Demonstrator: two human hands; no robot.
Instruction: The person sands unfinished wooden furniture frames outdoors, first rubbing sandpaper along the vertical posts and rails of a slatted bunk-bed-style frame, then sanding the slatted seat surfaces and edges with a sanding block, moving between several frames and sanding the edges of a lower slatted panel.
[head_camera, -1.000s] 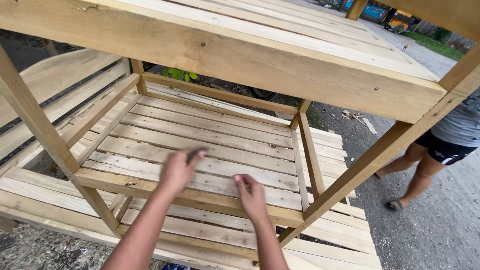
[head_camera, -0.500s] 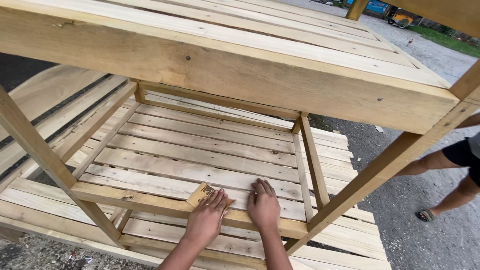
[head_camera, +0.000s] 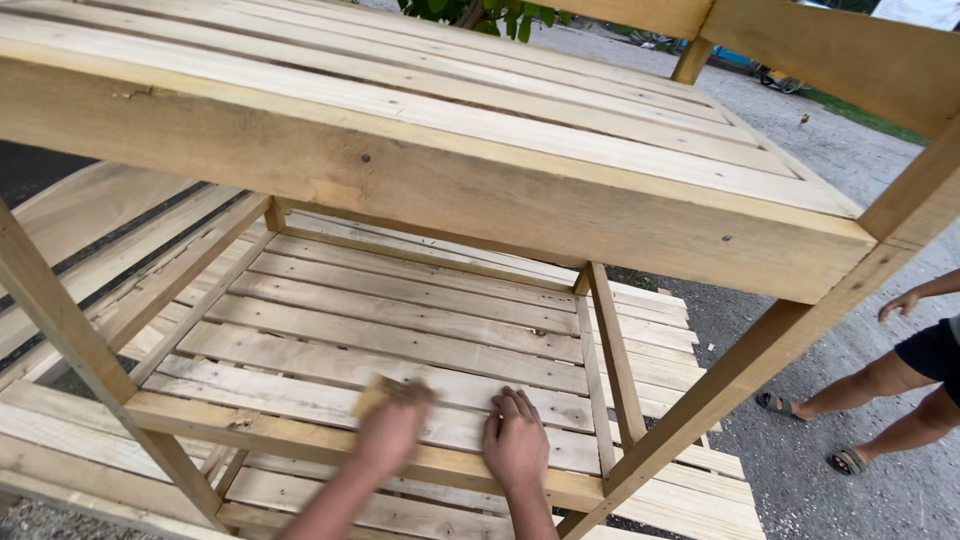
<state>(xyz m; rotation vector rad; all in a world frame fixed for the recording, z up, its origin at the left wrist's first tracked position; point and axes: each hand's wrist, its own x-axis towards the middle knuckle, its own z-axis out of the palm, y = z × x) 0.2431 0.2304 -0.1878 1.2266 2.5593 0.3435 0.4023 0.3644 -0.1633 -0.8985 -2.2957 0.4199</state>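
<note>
Sandpaper (head_camera: 375, 395), a thin tan sheet, lies pressed under my left hand (head_camera: 392, 432) on a slat of the lower shelf (head_camera: 400, 345); it looks light, floppy and gritty, best held flat under the palm. My right hand (head_camera: 516, 445) rests flat and empty beside it. Front rail (head_camera: 250, 430) and upright post (head_camera: 600, 350) hem me in; more room leftward.

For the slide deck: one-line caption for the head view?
Left hand rubs a tan sanding piece over the wooden frame's lower shelf slats, right hand flat beside it.
</note>
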